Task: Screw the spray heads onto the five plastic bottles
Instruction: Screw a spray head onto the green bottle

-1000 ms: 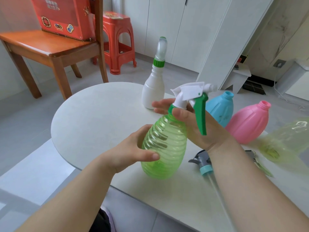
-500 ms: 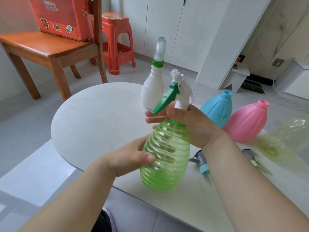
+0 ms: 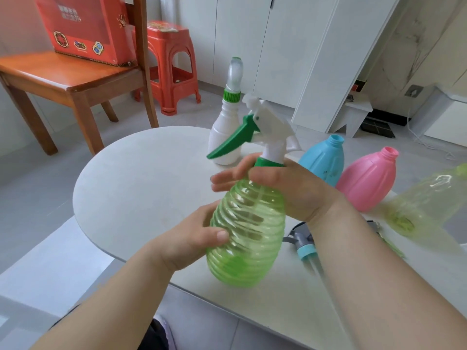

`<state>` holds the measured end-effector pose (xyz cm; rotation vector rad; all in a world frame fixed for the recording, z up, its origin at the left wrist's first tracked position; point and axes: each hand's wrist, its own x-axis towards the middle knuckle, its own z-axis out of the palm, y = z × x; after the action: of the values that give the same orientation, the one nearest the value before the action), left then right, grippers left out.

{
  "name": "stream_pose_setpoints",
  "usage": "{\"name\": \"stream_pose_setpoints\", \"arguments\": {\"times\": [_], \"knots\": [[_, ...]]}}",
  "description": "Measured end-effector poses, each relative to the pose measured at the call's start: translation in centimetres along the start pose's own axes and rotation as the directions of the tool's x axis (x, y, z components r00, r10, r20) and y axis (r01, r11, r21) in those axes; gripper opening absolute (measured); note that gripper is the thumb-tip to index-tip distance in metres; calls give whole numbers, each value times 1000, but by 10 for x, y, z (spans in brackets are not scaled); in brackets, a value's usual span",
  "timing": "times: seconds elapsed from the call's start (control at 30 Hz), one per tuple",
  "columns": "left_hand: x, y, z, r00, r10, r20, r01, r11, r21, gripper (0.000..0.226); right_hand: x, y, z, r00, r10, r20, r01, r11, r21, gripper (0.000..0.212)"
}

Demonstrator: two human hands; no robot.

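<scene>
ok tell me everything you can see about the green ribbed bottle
The green ribbed bottle looks like clear, empty plastic, held near upright and seemingly just above the table. A white spray head with green trigger and collar sits on its neck. The left hand grips the body; the right hand wraps the collar.

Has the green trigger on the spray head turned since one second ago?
Yes. The green trigger now points left, toward the white bottle; earlier it hung down on the side facing the blue bottle.
</scene>
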<state>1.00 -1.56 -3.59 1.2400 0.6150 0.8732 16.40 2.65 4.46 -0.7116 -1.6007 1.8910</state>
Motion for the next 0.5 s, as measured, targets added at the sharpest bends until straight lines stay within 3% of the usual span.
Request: {"name": "stream_pose_setpoints", "arguments": {"times": [0.13,0.27,0.4,0.5], "knots": [[3,0,2,997,15,-69,-16,1000,-8,88,3,4,-2,995,-10,-103,10,1000,0,20],[3,2,-1,998,-65,18,66,996,-56,87,5,8,-3,982,37,-186,-36,999,10,24],[2,3,-1,998,-51,-38,54,994,95,108,8,10,-3,929,17,-370,-53,995,-88,18],[4,0,8,988,16,-151,12,983,181,104,13,9,1,888,-23,-459,-57,985,-160,16]]}}
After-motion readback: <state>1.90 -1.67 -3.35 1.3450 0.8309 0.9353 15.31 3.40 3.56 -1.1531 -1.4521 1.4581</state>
